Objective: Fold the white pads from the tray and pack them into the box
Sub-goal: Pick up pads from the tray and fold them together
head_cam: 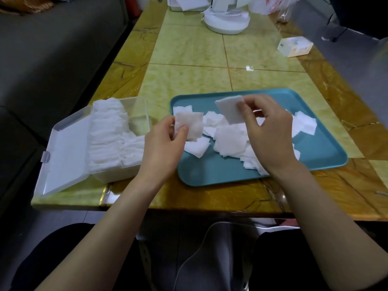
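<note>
Head view, only view supplied.

The left hand [165, 141] pinches a square white pad [190, 126] between thumb and curled fingers, over the 9 o'clock edge of the teal tray [210, 171]. The right hand [266, 133] pinches a second pad [230, 109] by its right edge, thumb against fingertips, above the tray's middle. Whether either held pad is single or doubled cannot be made out.

The loose pads [230, 141] lie heaped across the tray; the right hand and wrist hide the heap's 3 o'clock part, so no count is possible.

The clear plastic box [117, 173] sits at 9 o'clock of the tray, just beside it, its lid [65, 152] swung open leftward. The packed pads [107, 133] stand in rows inside. The left wrist covers the box's right end.

The tiled table [189, 49] bears everything. At 12 o'clock a white round object [225, 24] is cut off by the frame edge and cannot be identified. At 2 o'clock a small white box [295, 47] is blurred.
</note>
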Available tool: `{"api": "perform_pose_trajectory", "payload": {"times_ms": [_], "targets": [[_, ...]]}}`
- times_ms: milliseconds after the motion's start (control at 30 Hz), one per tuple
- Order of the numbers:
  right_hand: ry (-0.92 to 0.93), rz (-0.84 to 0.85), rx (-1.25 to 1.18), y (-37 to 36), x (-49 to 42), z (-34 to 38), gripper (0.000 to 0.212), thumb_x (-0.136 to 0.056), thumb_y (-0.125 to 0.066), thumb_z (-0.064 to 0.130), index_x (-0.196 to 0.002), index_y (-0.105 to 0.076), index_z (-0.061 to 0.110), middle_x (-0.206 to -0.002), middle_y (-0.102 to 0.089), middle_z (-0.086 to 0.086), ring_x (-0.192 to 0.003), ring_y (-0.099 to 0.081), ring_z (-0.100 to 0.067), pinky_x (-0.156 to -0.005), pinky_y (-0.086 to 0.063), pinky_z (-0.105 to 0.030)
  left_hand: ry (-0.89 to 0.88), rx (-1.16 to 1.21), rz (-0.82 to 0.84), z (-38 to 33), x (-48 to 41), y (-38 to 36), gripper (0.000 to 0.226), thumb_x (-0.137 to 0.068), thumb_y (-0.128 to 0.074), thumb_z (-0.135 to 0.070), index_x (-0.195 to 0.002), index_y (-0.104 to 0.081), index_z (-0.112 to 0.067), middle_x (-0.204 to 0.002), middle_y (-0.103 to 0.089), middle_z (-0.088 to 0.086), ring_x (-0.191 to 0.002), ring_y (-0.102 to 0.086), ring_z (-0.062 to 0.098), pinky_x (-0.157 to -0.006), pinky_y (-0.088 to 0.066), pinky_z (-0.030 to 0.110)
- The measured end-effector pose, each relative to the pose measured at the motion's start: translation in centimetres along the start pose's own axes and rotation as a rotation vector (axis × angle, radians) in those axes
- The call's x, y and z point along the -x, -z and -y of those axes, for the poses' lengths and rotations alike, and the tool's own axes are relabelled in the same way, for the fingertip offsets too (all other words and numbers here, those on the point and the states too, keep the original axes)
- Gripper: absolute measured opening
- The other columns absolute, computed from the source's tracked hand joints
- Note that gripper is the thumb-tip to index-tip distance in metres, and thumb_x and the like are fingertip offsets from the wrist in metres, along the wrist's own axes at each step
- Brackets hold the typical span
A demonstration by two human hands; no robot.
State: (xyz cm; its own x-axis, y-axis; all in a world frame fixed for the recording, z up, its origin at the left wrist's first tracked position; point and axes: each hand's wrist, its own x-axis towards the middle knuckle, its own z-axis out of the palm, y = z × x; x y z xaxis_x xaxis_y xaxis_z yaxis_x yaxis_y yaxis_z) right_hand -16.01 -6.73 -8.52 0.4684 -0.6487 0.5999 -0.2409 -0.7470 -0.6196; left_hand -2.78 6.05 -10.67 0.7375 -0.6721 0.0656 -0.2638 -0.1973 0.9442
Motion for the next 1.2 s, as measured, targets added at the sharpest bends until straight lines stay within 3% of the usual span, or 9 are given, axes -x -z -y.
{"api": "perform_pose_trajectory", "payload": {"times_ms": [233, 400, 567, 700, 767, 900, 1000, 1067, 1200], "targets": [[-0.311, 0.326, -0.535, 0.1, -0.2, 1.7, 0.017, -0.091, -0.056, 0.009, -0.081, -0.061, 0.022, -0.061, -0.061, 0.018, -0.060, -0.053, 0.007, -0.057, -0.043, -0.010, 0.073, 0.131, 0.123, -0.3, 0.4, -0.6, 0.014, -0.096, -0.050, -0.011, -0.091, -0.062, -0.014, -0.093, -0.071, 0.016, -0.087, -0.070, 0.024, -0.076, -0.058, 0.034], [-0.190, 0.471, -0.346, -0.6, 0.5, 1.5, 0.019, -0.086, -0.065, 0.013, -0.076, -0.061, 0.028, -0.068, -0.063, 0.017, -0.066, -0.058, 0.006, -0.063, -0.044, -0.013, 0.068, 0.131, 0.290, -1.0, 0.9, -0.9, 0.024, -0.100, -0.045, -0.014, -0.104, -0.068, -0.008, -0.093, -0.073, 0.008, -0.086, -0.070, 0.019, -0.080, -0.058, 0.034], [-0.125, 0.436, -0.248, -0.9, 0.8, 1.3, 0.013, -0.085, -0.067, 0.016, -0.078, -0.060, 0.024, -0.068, -0.060, 0.017, -0.065, -0.056, 0.005, -0.061, -0.039, -0.008, 0.224, 0.269, 0.270, -1.7, 0.9, -0.9, 0.040, -0.103, -0.034, -0.033, -0.084, -0.065, -0.016, -0.067, -0.071, -0.004, -0.071, -0.069, 0.011, -0.075, -0.058, 0.034], [-0.036, 0.434, -0.174, -1.3, 1.3, 1.4, 0.007, -0.086, -0.065, 0.017, -0.083, -0.061, 0.021, -0.071, -0.059, 0.016, -0.068, -0.054, -0.002, -0.062, -0.037, -0.008, 0.081, 0.088, 0.342, -1.2, 1.3, -0.8, 0.025, -0.095, -0.054, -0.033, -0.093, -0.069, -0.013, -0.087, -0.073, 0.006, -0.085, -0.071, 0.018, -0.079, -0.059, 0.036], [-0.045, 0.381, -0.215, -1.5, 1.4, 1.5, 0.009, -0.087, -0.063, 0.015, -0.083, -0.059, 0.021, -0.073, -0.058, 0.016, -0.067, -0.053, 0.003, -0.062, -0.036, -0.007, 0.027, 0.028, 0.310, -0.9, 1.3, -0.7, 0.016, -0.092, -0.060, -0.023, -0.094, -0.070, -0.011, -0.088, -0.073, 0.009, -0.085, -0.071, 0.019, -0.080, -0.058, 0.042], [-0.174, 0.244, -0.234, -2.4, 0.8, 1.0, 0.008, -0.093, -0.055, 0.013, -0.100, -0.057, 0.016, -0.085, -0.058, 0.009, -0.073, -0.054, 0.001, -0.067, -0.039, -0.007, -0.013, 0.019, 0.109, -1.3, 1.1, -0.2, 0.021, -0.078, -0.059, -0.033, -0.081, -0.067, -0.014, -0.082, -0.072, 0.014, -0.079, -0.070, 0.024, -0.077, -0.056, 0.052], [-0.249, 0.413, -0.059, -4.0, 1.0, 0.2, 0.025, -0.092, -0.056, 0.015, -0.116, -0.054, 0.012, -0.100, -0.059, 0.001, -0.081, -0.054, -0.008, -0.081, -0.045, -0.020, -0.049, -0.011, -0.025, -1.6, 0.9, 0.5, 0.026, -0.075, -0.058, -0.034, -0.082, -0.067, -0.011, -0.081, -0.068, 0.017, -0.079, -0.065, 0.034, -0.075, -0.054, 0.055], [-0.226, 0.575, 0.122, -5.2, 1.5, -0.2, 0.036, -0.091, -0.057, 0.022, -0.125, -0.050, 0.011, -0.118, -0.057, -0.005, -0.104, -0.052, -0.019, -0.093, -0.041, -0.031, -0.075, -0.022, -0.069, -1.7, 0.8, 0.9, 0.029, -0.076, -0.057, -0.029, -0.085, -0.065, -0.003, -0.082, -0.064, 0.023, -0.072, -0.059, 0.029, -0.074, -0.051, 0.054], [-0.073, 0.725, 0.439, -6.2, 1.3, 0.0, 0.040, -0.091, -0.057, 0.032, -0.125, -0.051, 0.013, -0.121, -0.052, -0.010, -0.115, -0.041, -0.027, -0.089, -0.034, -0.035, -0.060, 0.005, -0.097, -1.6, 0.6, 1.4, 0.028, -0.078, -0.054, -0.024, -0.091, -0.062, -0.001, -0.088, -0.063, 0.023, -0.080, -0.060, 0.034, -0.078, -0.052, 0.055]]}}
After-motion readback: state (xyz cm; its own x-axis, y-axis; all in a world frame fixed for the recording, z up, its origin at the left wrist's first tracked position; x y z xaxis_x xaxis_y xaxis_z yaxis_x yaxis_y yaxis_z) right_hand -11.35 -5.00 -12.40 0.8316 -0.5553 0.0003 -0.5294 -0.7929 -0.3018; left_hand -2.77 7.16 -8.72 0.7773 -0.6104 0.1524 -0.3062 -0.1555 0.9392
